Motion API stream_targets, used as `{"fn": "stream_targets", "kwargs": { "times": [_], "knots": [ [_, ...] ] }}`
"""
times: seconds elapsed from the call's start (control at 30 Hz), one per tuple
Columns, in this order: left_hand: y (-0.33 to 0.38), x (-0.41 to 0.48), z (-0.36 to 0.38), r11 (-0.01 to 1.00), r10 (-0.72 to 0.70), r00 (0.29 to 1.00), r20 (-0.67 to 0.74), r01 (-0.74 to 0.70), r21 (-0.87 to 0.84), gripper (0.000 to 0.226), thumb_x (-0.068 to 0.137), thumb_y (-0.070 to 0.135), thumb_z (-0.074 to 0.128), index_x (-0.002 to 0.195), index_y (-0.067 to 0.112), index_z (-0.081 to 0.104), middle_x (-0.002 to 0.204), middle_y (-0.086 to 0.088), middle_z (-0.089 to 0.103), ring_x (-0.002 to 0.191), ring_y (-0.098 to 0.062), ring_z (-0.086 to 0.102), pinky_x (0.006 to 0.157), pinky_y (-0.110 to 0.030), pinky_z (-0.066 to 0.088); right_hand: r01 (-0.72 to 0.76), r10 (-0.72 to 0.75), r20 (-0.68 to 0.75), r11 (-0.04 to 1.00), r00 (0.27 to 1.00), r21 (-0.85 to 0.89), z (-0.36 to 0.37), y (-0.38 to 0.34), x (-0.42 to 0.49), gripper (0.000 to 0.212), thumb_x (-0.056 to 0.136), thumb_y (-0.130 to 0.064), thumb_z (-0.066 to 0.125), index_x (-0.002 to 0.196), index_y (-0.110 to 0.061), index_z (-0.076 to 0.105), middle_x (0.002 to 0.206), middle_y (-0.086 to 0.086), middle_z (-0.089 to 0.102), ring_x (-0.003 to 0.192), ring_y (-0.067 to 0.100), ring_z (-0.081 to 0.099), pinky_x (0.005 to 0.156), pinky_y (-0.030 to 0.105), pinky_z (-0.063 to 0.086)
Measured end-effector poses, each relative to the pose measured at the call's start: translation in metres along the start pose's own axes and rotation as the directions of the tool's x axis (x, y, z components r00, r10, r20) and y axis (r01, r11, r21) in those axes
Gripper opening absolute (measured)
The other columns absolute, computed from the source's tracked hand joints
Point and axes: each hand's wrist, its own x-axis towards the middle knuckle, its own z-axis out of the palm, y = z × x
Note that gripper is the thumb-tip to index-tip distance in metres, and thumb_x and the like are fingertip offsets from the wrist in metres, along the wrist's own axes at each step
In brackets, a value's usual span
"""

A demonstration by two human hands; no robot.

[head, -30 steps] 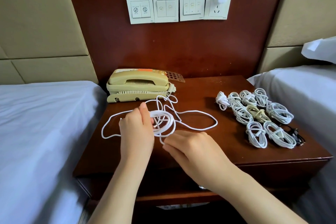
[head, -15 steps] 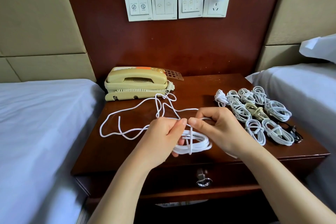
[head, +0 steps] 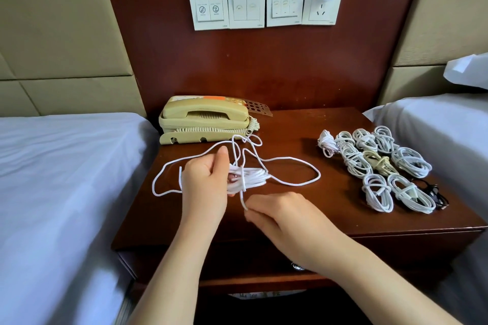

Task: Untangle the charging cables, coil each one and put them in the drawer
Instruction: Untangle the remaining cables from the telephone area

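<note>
Over the table [head: 153,219], the left hand's [head: 203,182] grip is clasping the white cable coil [head: 253,178]. The right hand [head: 285,216], having dropped below it, is pinching the tail [head: 241,200], so binding is progressing.

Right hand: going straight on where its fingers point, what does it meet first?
The right hand points left; probably it meets the left hand first, just past the white cable it pinches. Depth is unclear.

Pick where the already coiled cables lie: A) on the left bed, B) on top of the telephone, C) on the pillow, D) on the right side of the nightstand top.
D: the coiled cables sit clustered on the right side of the nightstand top.
</note>
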Motion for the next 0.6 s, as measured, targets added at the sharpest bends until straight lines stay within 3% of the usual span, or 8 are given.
{"fn": "stream_targets", "kwargs": {
  "times": [0.07,0.17,0.27,0.33,0.4,0.47,0.53,0.6],
  "knots": [
    [-0.001,0.001,-0.002,0.979,0.132,0.991,0.013,-0.133,0.154,0.057,0.096,0.017,0.049,0.045,0.020,0.023,0.035,0.005,0.024,0.038,-0.011,0.027,0.041,-0.019,0.022,0.068,-0.076,-0.069,0.991,0.995,-0.119,-0.002,-0.005,0.001,0.027,0.097,-0.035,0.039,0.072,-0.027,0.032,0.063,-0.010,0.040,0.058,0.022,0.045,0.050,0.036,0.038],
    [-0.001,-0.001,0.001,0.913,0.208,0.965,0.161,-0.251,0.322,0.054,0.095,0.022,0.050,0.047,0.019,0.025,0.040,0.003,0.025,0.044,-0.016,0.026,0.049,-0.031,0.022,0.079,-0.109,-0.170,0.982,0.979,-0.172,-0.012,0.001,0.001,0.024,0.092,-0.036,0.040,0.075,-0.023,0.051,0.066,-0.009,0.053,0.058,0.019,0.054,0.045,0.031,0.041],
    [0.000,-0.005,0.005,0.919,0.215,0.903,0.372,-0.316,0.235,0.050,0.095,0.024,0.049,0.047,0.018,0.035,0.041,0.004,0.038,0.044,-0.016,0.035,0.048,-0.030,0.037,0.055,-0.072,-0.243,0.996,0.967,-0.076,-0.025,0.017,0.002,0.031,0.092,-0.038,0.044,0.073,-0.018,0.057,0.064,-0.010,0.052,0.059,0.009,0.051,0.054,0.034,0.044],
    [0.004,-0.007,0.006,0.964,0.183,0.875,0.448,-0.250,0.094,0.048,0.095,0.021,0.051,0.048,0.010,0.043,0.040,0.008,0.037,0.038,-0.009,0.041,0.041,-0.028,0.045,0.014,-0.007,-0.249,0.999,0.968,0.029,-0.032,0.029,0.002,0.036,0.092,-0.041,0.049,0.068,-0.015,0.057,0.057,-0.006,0.048,0.055,0.009,0.045,0.053,0.029,0.039],
    [0.009,-0.009,0.007,0.990,0.127,0.858,0.497,-0.143,-0.006,0.047,0.095,0.021,0.050,0.053,0.000,0.046,0.041,0.008,0.035,0.034,-0.006,0.045,0.038,-0.022,0.040,-0.019,0.068,-0.214,0.975,0.974,0.223,-0.035,0.038,0.001,0.042,0.090,-0.043,0.051,0.064,-0.010,0.055,0.053,-0.003,0.042,0.051,0.007,0.036,0.050,0.027,0.032],
    [0.014,-0.011,0.007,0.995,0.093,0.852,0.515,-0.057,-0.086,0.047,0.096,0.020,0.049,0.053,0.001,0.047,0.040,0.005,0.038,0.033,-0.008,0.046,0.038,-0.016,0.035,-0.026,0.114,-0.191,0.912,0.975,0.410,-0.034,0.041,0.001,0.048,0.088,-0.046,0.052,0.059,-0.008,0.049,0.053,-0.006,0.035,0.053,0.007,0.030,0.050,0.025,0.026],
    [0.019,-0.015,0.007,0.982,0.059,0.876,0.480,0.034,-0.184,0.045,0.095,0.020,0.048,0.052,0.006,0.050,0.039,0.000,0.042,0.031,-0.009,0.043,0.034,-0.014,0.029,-0.018,0.132,-0.183,0.853,0.974,0.522,-0.029,0.040,0.003,0.040,0.085,-0.040,0.052,0.058,-0.011,0.051,0.053,-0.003,0.039,0.055,0.006,0.033,0.051,0.022,0.028],
    [0.023,-0.018,0.008,0.936,-0.047,0.913,0.406,0.182,-0.300,0.045,0.094,0.022,0.048,0.051,0.010,0.051,0.038,-0.001,0.042,0.030,-0.008,0.038,0.032,-0.012,0.023,-0.006,0.106,-0.163,0.854,0.981,0.520,-0.020,0.035,0.005,0.031,0.084,-0.033,0.050,0.066,-0.011,0.061,0.061,0.011,0.053,0.060,0.011,0.044,0.056,0.031,0.040]
  ]
}}
